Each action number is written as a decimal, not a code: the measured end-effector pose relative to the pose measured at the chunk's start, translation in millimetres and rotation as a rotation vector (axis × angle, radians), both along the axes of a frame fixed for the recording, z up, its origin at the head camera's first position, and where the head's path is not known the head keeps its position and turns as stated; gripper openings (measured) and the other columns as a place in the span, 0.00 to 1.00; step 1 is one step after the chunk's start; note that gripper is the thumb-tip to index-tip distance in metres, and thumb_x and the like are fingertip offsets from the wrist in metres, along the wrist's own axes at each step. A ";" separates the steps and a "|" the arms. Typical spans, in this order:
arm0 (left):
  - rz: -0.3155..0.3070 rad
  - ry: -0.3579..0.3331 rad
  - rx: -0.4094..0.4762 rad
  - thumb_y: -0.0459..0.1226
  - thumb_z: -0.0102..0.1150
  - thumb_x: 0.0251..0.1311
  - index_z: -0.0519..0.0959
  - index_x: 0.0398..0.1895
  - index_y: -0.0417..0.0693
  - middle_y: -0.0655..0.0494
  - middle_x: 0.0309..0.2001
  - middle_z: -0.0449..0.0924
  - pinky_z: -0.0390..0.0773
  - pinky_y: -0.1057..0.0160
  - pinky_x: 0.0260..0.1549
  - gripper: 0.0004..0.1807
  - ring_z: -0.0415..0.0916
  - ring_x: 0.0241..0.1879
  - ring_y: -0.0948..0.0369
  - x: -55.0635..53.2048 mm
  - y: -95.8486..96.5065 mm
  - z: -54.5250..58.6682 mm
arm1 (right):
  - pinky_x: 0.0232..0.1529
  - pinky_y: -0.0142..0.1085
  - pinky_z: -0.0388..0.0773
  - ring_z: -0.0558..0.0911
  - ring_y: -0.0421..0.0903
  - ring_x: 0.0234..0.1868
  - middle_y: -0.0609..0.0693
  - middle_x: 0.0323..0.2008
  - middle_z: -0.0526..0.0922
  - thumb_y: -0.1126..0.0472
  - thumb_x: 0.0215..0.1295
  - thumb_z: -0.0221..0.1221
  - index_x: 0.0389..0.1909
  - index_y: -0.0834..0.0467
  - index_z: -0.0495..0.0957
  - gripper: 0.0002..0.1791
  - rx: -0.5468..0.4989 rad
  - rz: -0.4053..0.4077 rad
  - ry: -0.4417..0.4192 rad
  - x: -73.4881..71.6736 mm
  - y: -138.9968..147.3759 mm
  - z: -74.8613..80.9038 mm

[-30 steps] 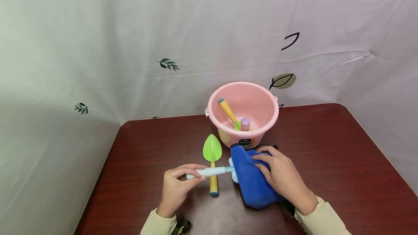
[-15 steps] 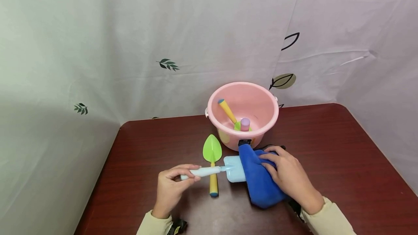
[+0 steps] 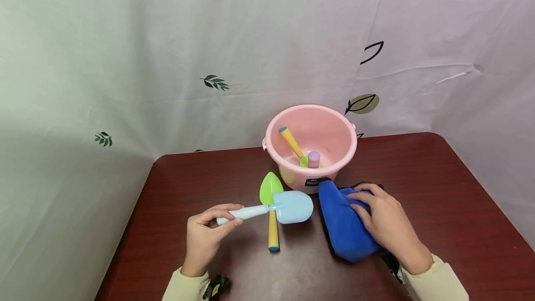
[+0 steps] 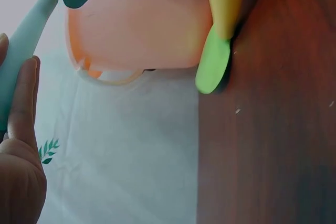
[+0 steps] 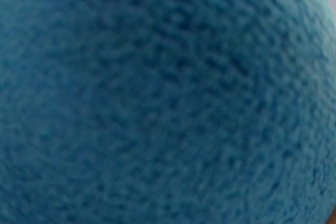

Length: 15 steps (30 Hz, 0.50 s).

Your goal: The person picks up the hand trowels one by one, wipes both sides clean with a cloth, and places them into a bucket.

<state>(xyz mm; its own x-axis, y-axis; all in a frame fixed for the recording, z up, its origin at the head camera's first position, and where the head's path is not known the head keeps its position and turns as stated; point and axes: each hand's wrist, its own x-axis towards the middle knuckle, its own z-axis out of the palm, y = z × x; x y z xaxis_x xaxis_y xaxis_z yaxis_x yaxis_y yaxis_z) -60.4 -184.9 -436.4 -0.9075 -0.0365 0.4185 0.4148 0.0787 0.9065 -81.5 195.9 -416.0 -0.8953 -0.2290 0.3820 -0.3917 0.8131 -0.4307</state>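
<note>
My left hand [image 3: 205,233] pinches the pale handle of a light blue toy shovel [image 3: 294,207], held over the table with its blade pointing right. In the left wrist view, fingers and thumb lie on that handle [image 4: 23,51]. A green trowel [image 3: 270,185] with a yellow handle lies on the table below the shovel, partly covered by it in the head view. My right hand [image 3: 388,219] grips a blue cloth bag [image 3: 344,231] with a dark cord. Blue fabric [image 5: 168,103] fills the right wrist view, so the fingers are hidden there.
Behind the bag stands a pink bucket [image 3: 277,152]. Inside it are a second yellow-handled tool [image 3: 291,142] with a green end and a purple-topped piece [image 3: 314,159]. Everything rests on a dark red-brown table [image 3: 188,189], with a patterned cloth [image 3: 251,36] hanging behind.
My left hand has drawn the shovel left, out from the bag, until its whole blade shows. My right hand has moved right with the bag.
</note>
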 end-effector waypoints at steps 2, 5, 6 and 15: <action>0.003 -0.001 0.006 0.18 0.72 0.46 0.84 0.28 0.37 0.39 0.40 0.86 0.82 0.68 0.30 0.11 0.85 0.40 0.54 -0.2 -3.6 4.8 | 0.42 0.56 0.80 0.82 0.55 0.45 0.56 0.47 0.82 0.68 0.55 0.71 0.41 0.55 0.89 0.12 0.002 -0.002 0.002 0.6 1.4 0.7; -0.004 0.018 0.038 0.16 0.71 0.46 0.83 0.31 0.32 0.37 0.42 0.85 0.83 0.66 0.33 0.10 0.85 0.42 0.51 -0.7 -9.9 13.4 | 0.42 0.56 0.80 0.82 0.56 0.45 0.56 0.47 0.82 0.68 0.56 0.71 0.42 0.56 0.89 0.12 -0.002 -0.006 0.001 1.4 3.2 1.2; -0.008 0.030 0.050 0.15 0.70 0.46 0.83 0.32 0.30 0.37 0.42 0.85 0.83 0.65 0.34 0.11 0.85 0.43 0.51 -0.9 -12.1 16.4 | 0.41 0.56 0.80 0.83 0.56 0.45 0.56 0.47 0.82 0.68 0.56 0.71 0.42 0.56 0.89 0.12 -0.004 -0.007 0.004 1.8 3.5 1.1; 0.041 0.106 0.145 0.12 0.66 0.46 0.80 0.35 0.19 0.38 0.43 0.86 0.84 0.64 0.38 0.11 0.85 0.44 0.51 -10.0 -23.3 43.1 | 0.40 0.56 0.80 0.83 0.56 0.43 0.56 0.46 0.82 0.68 0.55 0.70 0.40 0.57 0.89 0.11 -0.024 -0.013 0.032 3.5 7.0 -3.1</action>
<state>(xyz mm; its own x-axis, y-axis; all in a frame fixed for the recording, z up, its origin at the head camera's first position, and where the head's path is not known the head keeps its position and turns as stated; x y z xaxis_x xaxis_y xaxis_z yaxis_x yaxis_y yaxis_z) -70.3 -208.3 -393.3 -0.8549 -0.1396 0.4997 0.5081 -0.0309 0.8607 -78.0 202.9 -419.1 -0.8854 -0.2078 0.4159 -0.3952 0.8077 -0.4376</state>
